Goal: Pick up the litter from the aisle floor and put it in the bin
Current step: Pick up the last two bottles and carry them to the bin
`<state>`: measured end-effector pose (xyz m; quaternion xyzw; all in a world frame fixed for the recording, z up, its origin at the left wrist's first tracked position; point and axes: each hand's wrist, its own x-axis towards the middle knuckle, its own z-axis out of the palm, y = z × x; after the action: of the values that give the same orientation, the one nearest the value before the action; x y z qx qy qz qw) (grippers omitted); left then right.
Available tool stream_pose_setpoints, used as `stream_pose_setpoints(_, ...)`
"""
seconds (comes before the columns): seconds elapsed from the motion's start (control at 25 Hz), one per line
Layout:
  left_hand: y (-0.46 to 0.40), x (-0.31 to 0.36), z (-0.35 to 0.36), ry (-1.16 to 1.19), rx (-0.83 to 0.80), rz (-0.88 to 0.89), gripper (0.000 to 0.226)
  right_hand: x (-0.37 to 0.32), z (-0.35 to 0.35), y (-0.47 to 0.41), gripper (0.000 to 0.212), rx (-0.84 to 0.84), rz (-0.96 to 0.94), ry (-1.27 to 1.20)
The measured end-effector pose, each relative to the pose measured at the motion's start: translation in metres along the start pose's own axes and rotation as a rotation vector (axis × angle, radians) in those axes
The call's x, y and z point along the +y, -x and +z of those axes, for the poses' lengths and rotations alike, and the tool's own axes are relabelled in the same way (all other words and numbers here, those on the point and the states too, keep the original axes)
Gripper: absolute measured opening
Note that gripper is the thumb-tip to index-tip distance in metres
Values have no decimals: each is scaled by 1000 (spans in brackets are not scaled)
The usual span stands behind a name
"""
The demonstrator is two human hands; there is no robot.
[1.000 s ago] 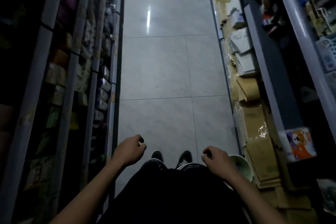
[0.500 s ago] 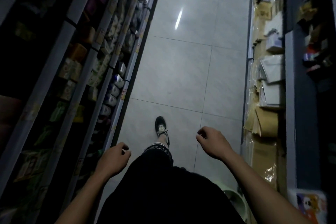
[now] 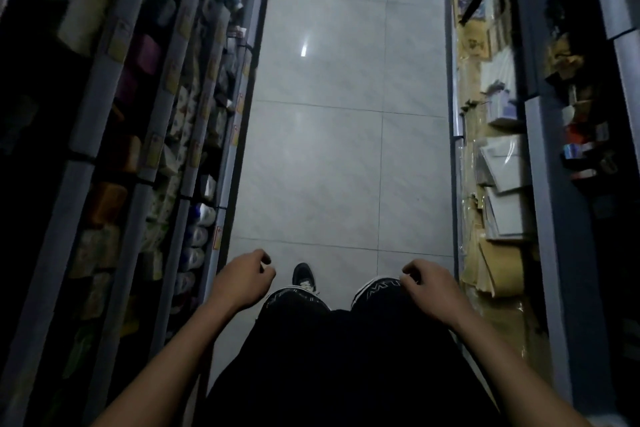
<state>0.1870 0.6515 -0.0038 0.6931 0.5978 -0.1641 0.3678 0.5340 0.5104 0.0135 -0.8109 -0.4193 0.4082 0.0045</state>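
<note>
Hands hang loosely curled and hold nothing, the left hand (image 3: 242,279) near the left shelf (image 3: 221,184), the right hand (image 3: 431,288) over a dark trouser leg (image 3: 346,357), above grey floor tiles (image 3: 346,166) showing no litter or bin.

Glossy pale tiled floor (image 3: 346,156) with a bright reflection, smooth grey shelf edges (image 3: 540,218) probably painted metal, brown paper envelopes (image 3: 498,270) under shiny clear plastic wrap, matt black cloth shorts (image 3: 346,357), dark shoe (image 3: 304,274) with white laces.
</note>
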Motion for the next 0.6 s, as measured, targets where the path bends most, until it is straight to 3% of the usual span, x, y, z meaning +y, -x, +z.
stream_pose_setpoints(0.28, -160, 127, -100, -105, 14, 142, 33, 23, -91, -106, 26, 57, 124, -147)
stream_pose_setpoints(0.6, -279, 235, -170, -36, -15, -21, 30, -14, -260, -292, 27, 43, 16, -120)
